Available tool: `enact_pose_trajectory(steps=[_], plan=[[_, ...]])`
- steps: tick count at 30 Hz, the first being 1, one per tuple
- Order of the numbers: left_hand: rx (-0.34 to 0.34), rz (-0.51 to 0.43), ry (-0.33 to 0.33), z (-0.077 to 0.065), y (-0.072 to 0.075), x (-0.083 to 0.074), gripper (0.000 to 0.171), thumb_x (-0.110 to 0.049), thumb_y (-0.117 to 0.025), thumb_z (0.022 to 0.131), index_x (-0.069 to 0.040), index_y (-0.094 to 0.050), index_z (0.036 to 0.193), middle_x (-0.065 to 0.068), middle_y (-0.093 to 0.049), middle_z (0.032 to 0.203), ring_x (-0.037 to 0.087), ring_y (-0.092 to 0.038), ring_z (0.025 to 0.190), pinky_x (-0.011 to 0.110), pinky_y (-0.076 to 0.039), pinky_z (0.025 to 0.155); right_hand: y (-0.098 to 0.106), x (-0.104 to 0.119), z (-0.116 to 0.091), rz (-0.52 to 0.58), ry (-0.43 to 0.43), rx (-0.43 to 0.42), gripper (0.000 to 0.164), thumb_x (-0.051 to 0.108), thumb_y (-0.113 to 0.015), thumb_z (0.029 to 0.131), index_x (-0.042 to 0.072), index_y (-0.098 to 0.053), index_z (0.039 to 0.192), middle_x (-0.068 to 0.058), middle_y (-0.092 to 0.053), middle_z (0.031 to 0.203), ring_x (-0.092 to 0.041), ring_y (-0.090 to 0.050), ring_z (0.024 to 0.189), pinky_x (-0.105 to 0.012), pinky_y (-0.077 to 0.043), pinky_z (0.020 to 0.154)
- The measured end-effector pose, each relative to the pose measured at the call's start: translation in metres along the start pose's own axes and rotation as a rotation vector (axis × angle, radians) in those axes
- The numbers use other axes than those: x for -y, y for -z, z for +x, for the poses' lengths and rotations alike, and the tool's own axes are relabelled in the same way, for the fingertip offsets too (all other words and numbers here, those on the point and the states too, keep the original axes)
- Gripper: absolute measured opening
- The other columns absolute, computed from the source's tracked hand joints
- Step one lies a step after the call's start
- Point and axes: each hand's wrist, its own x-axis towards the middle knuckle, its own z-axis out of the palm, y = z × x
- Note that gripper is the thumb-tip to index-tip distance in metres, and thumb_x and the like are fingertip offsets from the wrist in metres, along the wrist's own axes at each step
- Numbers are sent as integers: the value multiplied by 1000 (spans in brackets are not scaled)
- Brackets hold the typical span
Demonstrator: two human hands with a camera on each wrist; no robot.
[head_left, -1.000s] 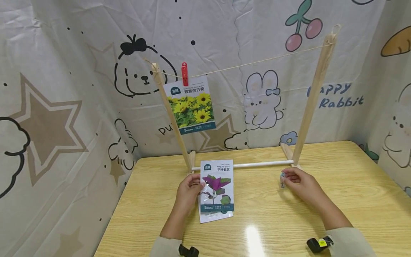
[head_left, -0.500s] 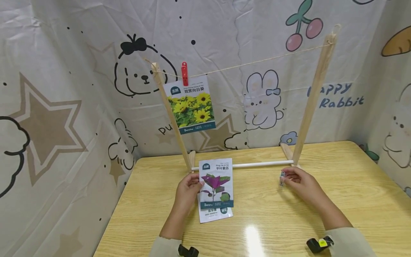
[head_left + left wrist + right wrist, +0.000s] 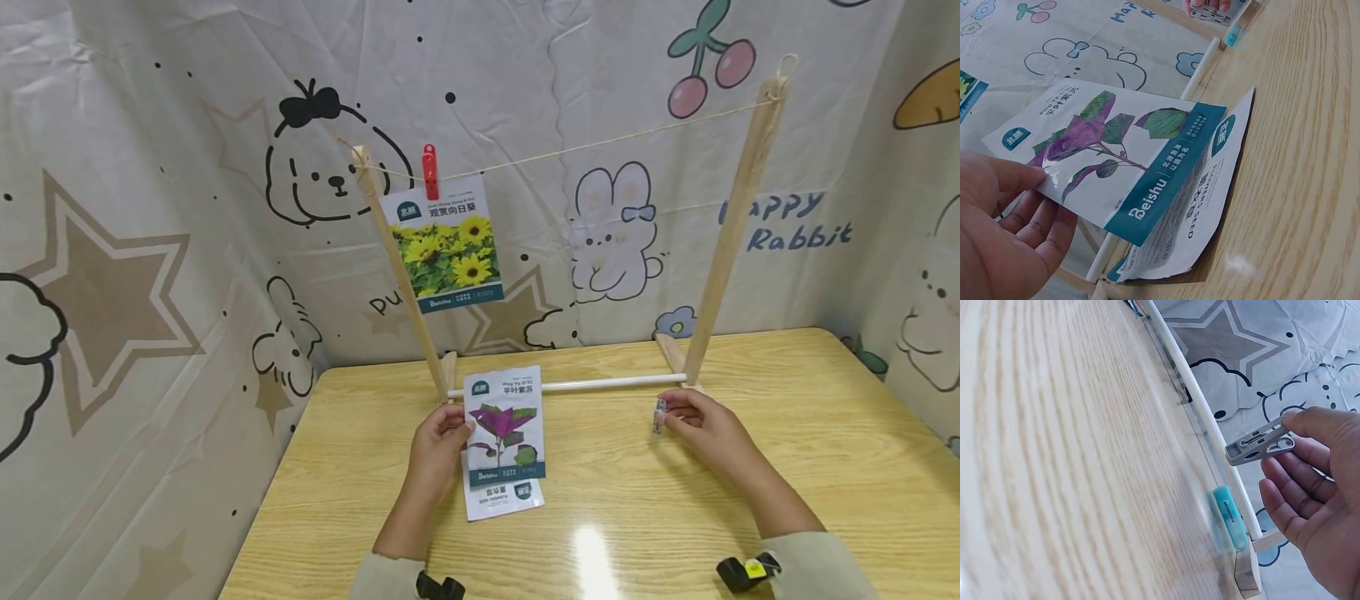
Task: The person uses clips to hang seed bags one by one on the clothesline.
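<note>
My left hand (image 3: pixel 438 442) pinches the left edge of a seed packet (image 3: pixel 1094 134) with a purple-leaved plant on it, between thumb and fingers. Under it, another white seed packet (image 3: pixel 1204 200) lies on the table, partly covered. Off to the right, my right hand (image 3: pixel 701 421) holds a grey clothespin (image 3: pixel 1260 442) by its handle end; the pin's tip points away from the fingers. Near that hand, a teal clothespin (image 3: pixel 1230 517) lies on the table beside the white rod. A red clothespin (image 3: pixel 430 172) fastens a sunflower seed packet (image 3: pixel 446 250) to the string.
Two wooden posts (image 3: pixel 731 242) carry the string (image 3: pixel 570 152) between their tops. A white rod (image 3: pixel 615 383) joins their feet low over the wooden table (image 3: pixel 615 517). Behind hangs a printed cloth (image 3: pixel 517 100) with cartoon animals.
The purple-leaved packet has shifted slightly up and left with my left hand, showing more of the packet beneath. My right hand stays almost still with the grey clothespin.
</note>
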Motion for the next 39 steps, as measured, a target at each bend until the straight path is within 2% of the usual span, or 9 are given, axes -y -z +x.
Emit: enact_pose_trajectory(steps=[18,23,28,39], plan=[[15,-44,-17,-6,-5,-5,25,5,-60,94,9,-62,119,14,-66,102,10,-62,87,21,-55,76,1,6,-3,-1,3,-6,43,33,-62,101,5,-59,134,-15,-67,121,14,-53,93,-11,-50,82],[17,-45,-16,-7,-5,-6,27,5,-59,94,9,-62,120,18,-66,107,12,-62,90,21,-56,78,0,8,-3,-6,-6,-1,45,35,-62,101,5,-59,135,-14,-67,119,9,-55,94,-11,-50,82],[22,-43,-25,-7,-2,-6,27,5,-59,94,9,-61,121,16,-66,107,11,-63,90,21,-56,79,-1,7,-4,4,-9,-4,45,34,-63,101,5,-59,134,-13,-67,117,7,-56,95,-12,-51,81],[27,-43,-27,-3,2,-8,30,4,-59,94,7,-60,124,16,-66,111,12,-64,93,23,-57,81,-1,8,-3,24,23,-8,44,31,-63,101,3,-59,134,-15,-67,118,11,-56,95,-10,-51,82]])
